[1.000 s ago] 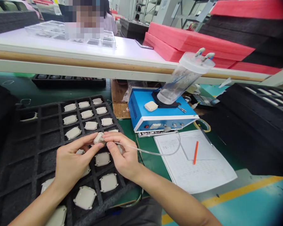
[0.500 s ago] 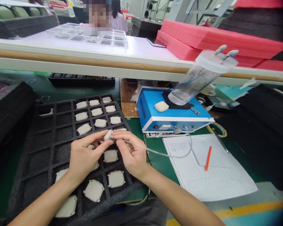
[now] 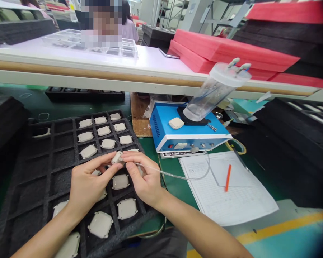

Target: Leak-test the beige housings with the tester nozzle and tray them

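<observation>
My left hand (image 3: 87, 181) pinches a beige watch case (image 3: 116, 158), my right hand (image 3: 146, 182) a clear tube (image 3: 177, 176), the paper (image 3: 218, 208) bearing illegible writing.

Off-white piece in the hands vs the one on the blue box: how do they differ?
Pose: the held piece is tilted; the box-top piece lies flat on the blue box.
Contact: the left hand grips the held piece; no hand touches the box-top piece.
Visibility: the held piece is partly covered; the box-top piece shows its whole top.
Shared: both are off-white.
</observation>
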Action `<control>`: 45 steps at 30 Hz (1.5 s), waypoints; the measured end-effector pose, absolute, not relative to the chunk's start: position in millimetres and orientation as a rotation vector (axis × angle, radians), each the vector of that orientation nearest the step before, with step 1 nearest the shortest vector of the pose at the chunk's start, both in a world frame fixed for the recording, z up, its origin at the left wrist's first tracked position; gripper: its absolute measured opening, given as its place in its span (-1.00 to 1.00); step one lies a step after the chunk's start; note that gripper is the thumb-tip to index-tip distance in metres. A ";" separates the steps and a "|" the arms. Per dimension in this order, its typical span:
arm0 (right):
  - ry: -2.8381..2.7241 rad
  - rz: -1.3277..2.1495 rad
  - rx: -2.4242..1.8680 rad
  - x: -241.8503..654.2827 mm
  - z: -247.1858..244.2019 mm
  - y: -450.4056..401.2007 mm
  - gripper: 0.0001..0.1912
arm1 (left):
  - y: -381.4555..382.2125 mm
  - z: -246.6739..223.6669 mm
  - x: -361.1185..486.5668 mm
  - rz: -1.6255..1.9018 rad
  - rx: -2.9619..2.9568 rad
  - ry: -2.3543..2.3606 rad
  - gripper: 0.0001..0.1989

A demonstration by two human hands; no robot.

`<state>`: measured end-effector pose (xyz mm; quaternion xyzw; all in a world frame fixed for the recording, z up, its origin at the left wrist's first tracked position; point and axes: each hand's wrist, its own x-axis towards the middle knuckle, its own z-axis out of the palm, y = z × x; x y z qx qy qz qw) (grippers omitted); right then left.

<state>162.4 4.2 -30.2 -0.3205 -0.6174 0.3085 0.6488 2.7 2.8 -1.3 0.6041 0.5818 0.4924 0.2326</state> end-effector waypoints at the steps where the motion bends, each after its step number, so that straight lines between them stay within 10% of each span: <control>1: -1.405 0.699 -0.734 162.4 -30.0 4.3 -0.84 | 2.9 -1.5 2.5 1.351 1.662 1.602 -0.71; 26: -1.429 0.696 -0.783 164.6 -30.8 0.5 -0.85 | 3.4 1.5 -1.8 1.272 1.831 1.627 -0.69; 36: -1.397 0.723 -0.868 168.5 -40.5 -11.7 -0.85 | 2.9 58.1 -105.9 0.017 2.170 1.631 -0.72; 45: -1.361 0.742 -0.927 167.3 -41.1 -12.7 -0.84 | 4.5 30.3 -124.4 0.403 2.130 2.073 -0.58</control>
